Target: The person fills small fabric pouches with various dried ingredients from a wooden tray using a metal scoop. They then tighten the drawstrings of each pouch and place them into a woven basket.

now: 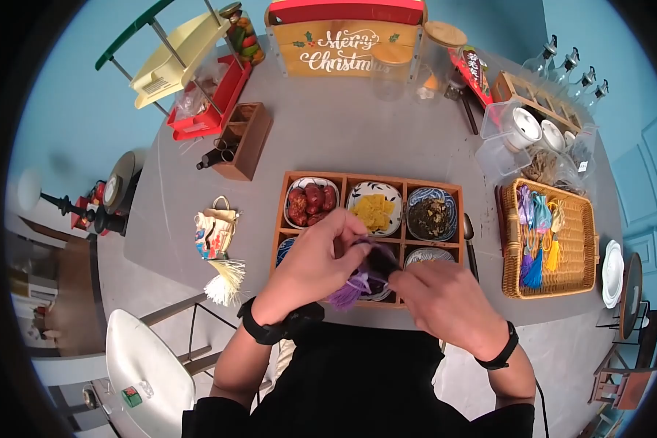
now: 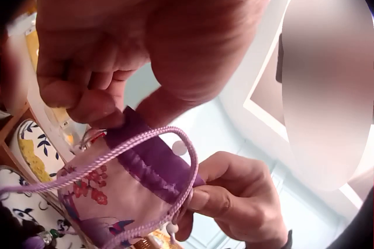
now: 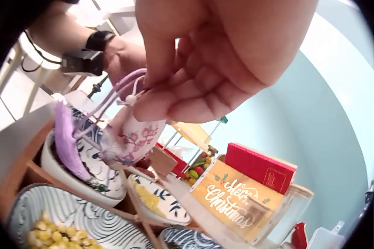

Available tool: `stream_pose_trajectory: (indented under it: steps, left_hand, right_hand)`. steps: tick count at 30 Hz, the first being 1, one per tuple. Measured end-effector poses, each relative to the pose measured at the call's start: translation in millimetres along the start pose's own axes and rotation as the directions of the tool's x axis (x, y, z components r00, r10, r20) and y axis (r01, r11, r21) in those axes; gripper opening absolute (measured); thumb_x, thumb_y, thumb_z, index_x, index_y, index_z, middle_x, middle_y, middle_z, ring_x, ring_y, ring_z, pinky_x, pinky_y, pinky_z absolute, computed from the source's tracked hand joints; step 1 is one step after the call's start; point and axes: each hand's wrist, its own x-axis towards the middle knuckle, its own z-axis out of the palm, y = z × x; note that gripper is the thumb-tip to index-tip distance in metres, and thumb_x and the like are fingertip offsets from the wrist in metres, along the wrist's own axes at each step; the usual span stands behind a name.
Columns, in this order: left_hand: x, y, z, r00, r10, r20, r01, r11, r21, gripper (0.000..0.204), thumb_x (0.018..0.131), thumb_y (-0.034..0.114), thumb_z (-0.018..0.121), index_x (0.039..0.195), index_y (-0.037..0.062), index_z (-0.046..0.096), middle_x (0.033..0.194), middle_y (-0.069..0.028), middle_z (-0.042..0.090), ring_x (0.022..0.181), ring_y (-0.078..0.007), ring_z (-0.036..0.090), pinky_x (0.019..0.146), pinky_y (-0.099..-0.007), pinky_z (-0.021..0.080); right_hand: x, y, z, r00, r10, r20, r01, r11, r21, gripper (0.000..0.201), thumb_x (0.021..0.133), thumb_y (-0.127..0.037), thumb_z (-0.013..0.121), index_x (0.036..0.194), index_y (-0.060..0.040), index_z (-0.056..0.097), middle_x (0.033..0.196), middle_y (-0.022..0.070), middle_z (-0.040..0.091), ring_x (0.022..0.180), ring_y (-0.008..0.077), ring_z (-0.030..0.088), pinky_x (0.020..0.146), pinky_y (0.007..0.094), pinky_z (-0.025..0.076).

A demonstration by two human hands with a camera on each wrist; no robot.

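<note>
Both hands hold a drawstring pouch [image 2: 120, 193], pale pink with printed flowers and a dark purple band at its mouth. My left hand [image 1: 317, 255] pinches one end of the band, while the other end is between thumb and fingers of my right hand [image 1: 452, 299]. A lilac cord [image 2: 105, 158] loops over the pouch, and a purple tassel [image 1: 349, 290] hangs below. Under the hands is a divided wooden box [image 1: 405, 179] with patterned bowls of red dates [image 1: 314, 201], yellow pieces [image 1: 374, 213] and dark dried leaves [image 1: 431, 217]. Yellow kernels [image 3: 58, 234] fill another bowl.
To the left lies a white embroidered pouch [image 1: 215, 232] with a cream tassel, below a wooden caddy [image 1: 247, 139]. A wicker basket [image 1: 573, 255] at right carries several coloured tassels. Beside the box rests a spoon [image 1: 468, 230]. Jars and a Christmas box [image 1: 347, 55] stand behind.
</note>
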Motion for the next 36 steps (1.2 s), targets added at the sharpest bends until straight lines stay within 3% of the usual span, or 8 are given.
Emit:
stream_pose_trajectory:
  steps: [3, 12, 15, 16, 19, 29, 34, 36]
  left_hand:
    - [-2, -2, -6, 0.997, 0.073, -0.038, -0.082, 0.939, -0.333, 0.037, 0.085, -0.002, 0.059, 0.121, 0.0025, 0.049, 0.096, -0.0029, 0.054, 0.084, -0.0072, 0.051, 0.069, -0.0232, 0.043]
    - [25, -14, 11, 0.935, 0.346, 0.079, -0.231, 0.763, -0.604, 0.103, 0.077, 0.083, 0.037, 0.141, 0.0026, 0.034, 0.127, -0.0131, 0.052, 0.117, -0.0232, 0.051, 0.098, -0.0384, 0.042]
    - [20, -8, 14, 0.945, 0.292, 0.146, -0.153, 0.790, -0.593, 0.092, 0.084, 0.076, 0.043, 0.140, 0.0031, 0.035, 0.120, -0.0118, 0.056, 0.103, -0.0200, 0.058, 0.087, -0.0344, 0.049]
    - [24, -11, 13, 0.961, 0.208, 0.184, -0.026, 0.728, -0.686, 0.071, 0.079, 0.015, 0.077, 0.136, 0.0038, 0.037, 0.122, -0.0045, 0.052, 0.096, -0.0111, 0.055, 0.083, -0.0261, 0.047]
    - [12, 0, 24, 0.957, 0.261, 0.129, -0.167, 0.856, -0.490, 0.086, 0.066, 0.004, 0.084, 0.138, 0.0056, 0.035, 0.121, -0.0056, 0.053, 0.104, -0.0114, 0.055, 0.083, -0.0241, 0.047]
    - [10, 4, 42, 0.981, 0.186, -0.047, -0.184, 0.982, 0.038, 0.067, 0.072, 0.011, 0.079, 0.127, -0.0002, 0.041, 0.112, -0.0143, 0.059, 0.103, -0.0223, 0.060, 0.089, -0.0337, 0.047]
    - [18, 16, 30, 0.982, 0.188, -0.004, -0.179, 0.940, 0.291, 0.057, 0.072, 0.010, 0.076, 0.120, 0.0001, 0.047, 0.105, -0.0155, 0.063, 0.100, -0.0256, 0.064, 0.087, -0.0351, 0.048]
    - [25, 20, 30, 0.984, 0.172, 0.032, -0.174, 0.929, 0.327, 0.057, 0.071, 0.010, 0.076, 0.119, 0.0001, 0.047, 0.105, -0.0161, 0.063, 0.100, -0.0279, 0.063, 0.086, -0.0361, 0.048]
  right_hand:
    - [7, 0, -6, 0.995, -0.008, -0.104, 0.009, 1.000, 0.008, 0.015, 0.072, -0.003, 0.064, 0.086, -0.0028, 0.056, 0.073, 0.0098, 0.056, 0.069, 0.0277, 0.060, 0.063, 0.0375, 0.049]
    - [20, -4, -28, 0.966, 0.117, -0.231, -0.043, 0.952, 0.302, 0.011, 0.080, -0.003, 0.068, 0.089, -0.0015, 0.063, 0.073, 0.0117, 0.061, 0.063, 0.0303, 0.061, 0.057, 0.0352, 0.049]
    - [17, 0, -29, 0.948, 0.201, -0.247, -0.088, 0.912, 0.402, 0.012, 0.082, -0.004, 0.066, 0.094, -0.0002, 0.062, 0.075, 0.0128, 0.063, 0.065, 0.0295, 0.063, 0.059, 0.0341, 0.051]
    - [15, 1, -28, 0.927, 0.272, -0.256, -0.136, 0.884, 0.447, 0.014, 0.083, -0.002, 0.065, 0.096, 0.0006, 0.062, 0.077, 0.0133, 0.064, 0.066, 0.0284, 0.065, 0.060, 0.0325, 0.051]
    - [11, 4, -22, 0.863, 0.455, -0.218, -0.278, 0.790, 0.546, 0.015, 0.083, -0.001, 0.063, 0.098, 0.0009, 0.062, 0.077, 0.0136, 0.065, 0.067, 0.0232, 0.066, 0.062, 0.0304, 0.052]
    - [-6, 8, 6, 0.818, 0.543, -0.189, -0.271, 0.654, 0.706, 0.024, 0.084, 0.005, 0.058, 0.108, 0.0028, 0.061, 0.081, 0.0037, 0.061, 0.075, 0.0084, 0.057, 0.069, 0.0225, 0.047]
    - [-20, 14, 13, 0.734, 0.679, 0.022, -0.078, 0.053, 0.996, 0.046, 0.085, -0.002, 0.065, 0.126, 0.0028, 0.046, 0.089, 0.0059, 0.062, 0.077, 0.0091, 0.058, 0.071, 0.0239, 0.047]
    - [-21, 18, 19, 0.727, 0.686, 0.033, -0.192, 0.157, 0.969, 0.047, 0.085, -0.002, 0.065, 0.128, 0.0019, 0.046, 0.088, 0.0052, 0.061, 0.077, 0.0094, 0.058, 0.070, 0.0233, 0.048]
